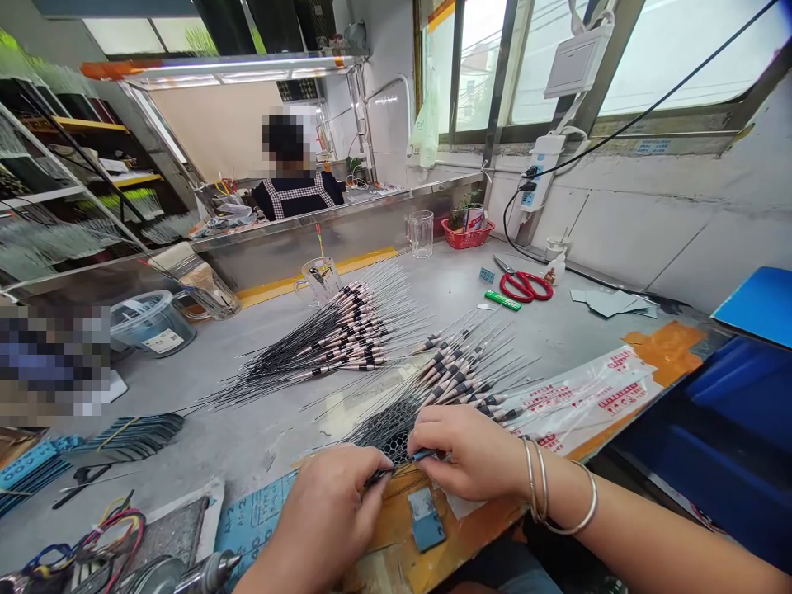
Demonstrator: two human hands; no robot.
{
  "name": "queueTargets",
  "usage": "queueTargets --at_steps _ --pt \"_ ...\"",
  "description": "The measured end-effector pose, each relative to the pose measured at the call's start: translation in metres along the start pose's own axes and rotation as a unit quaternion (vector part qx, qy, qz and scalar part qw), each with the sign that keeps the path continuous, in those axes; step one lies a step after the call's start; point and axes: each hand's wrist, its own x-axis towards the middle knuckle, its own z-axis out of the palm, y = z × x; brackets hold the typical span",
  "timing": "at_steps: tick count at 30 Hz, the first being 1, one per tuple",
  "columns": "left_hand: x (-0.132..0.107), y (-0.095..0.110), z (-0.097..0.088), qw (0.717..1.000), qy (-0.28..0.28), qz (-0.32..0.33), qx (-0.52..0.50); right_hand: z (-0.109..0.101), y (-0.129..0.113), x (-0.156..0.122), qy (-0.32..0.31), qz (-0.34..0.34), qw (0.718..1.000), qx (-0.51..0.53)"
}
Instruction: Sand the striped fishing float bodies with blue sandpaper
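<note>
My left hand point(331, 503) is closed, thumb and forefinger pinching the end of a thin dark rod point(374, 476). My right hand point(461, 450) pinches a small blue piece of sandpaper point(424, 454) just across from it. Beneath and behind the fingers lies a dark honeycomb-patterned mesh point(396, 433). Beyond my right hand rests a bundle of what look like fishing floats point(454, 367), pale bodies with black bands and thin stems. A larger bundle of floats point(350, 330) lies farther back. Near the table edge sits a folded blue sandpaper block point(426, 528).
Red-handled scissors point(525, 286) and a green box point(502, 300) lie at back right. A glass mug point(421, 233) stands by the partition; a clear bucket point(154, 326) is left. A metal chuck point(210, 573) and wires fill the front left. Another person point(297, 194) sits beyond the partition.
</note>
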Motion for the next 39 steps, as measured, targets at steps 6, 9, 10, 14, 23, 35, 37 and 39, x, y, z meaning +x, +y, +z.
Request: queueTargets --at_steps 6,9,10,14,23,35,37,39 --pt "0.004 0.002 0.003 1.000 -0.005 -0.006 -0.019 0.000 0.001 0.000 0.001 0.009 1.000 -0.013" --pt "0.006 0.003 0.004 0.999 -0.011 -0.002 -0.034 -0.001 0.004 -0.004 0.022 -0.005 1.000 0.010" --pt "0.006 0.004 0.004 0.999 -0.013 -0.001 -0.041 -0.002 0.005 -0.005 0.029 -0.012 0.999 0.020" --pt "0.006 0.004 0.007 0.998 -0.017 0.003 -0.066 -0.002 0.007 -0.009 0.034 -0.025 0.999 0.032" --pt "0.007 0.004 0.011 0.997 -0.012 0.011 -0.074 -0.002 0.006 -0.007 0.033 -0.006 0.999 0.043" --pt "0.013 0.007 0.015 0.997 -0.002 0.026 -0.071 -0.008 0.013 -0.015 0.031 -0.002 0.999 0.029" --pt "0.014 0.008 0.015 0.997 -0.002 0.027 -0.071 -0.008 0.015 -0.017 0.033 -0.001 0.999 0.032" --pt "0.015 0.008 0.016 0.997 -0.002 0.025 -0.072 -0.009 0.016 -0.019 0.036 0.001 0.999 0.035"
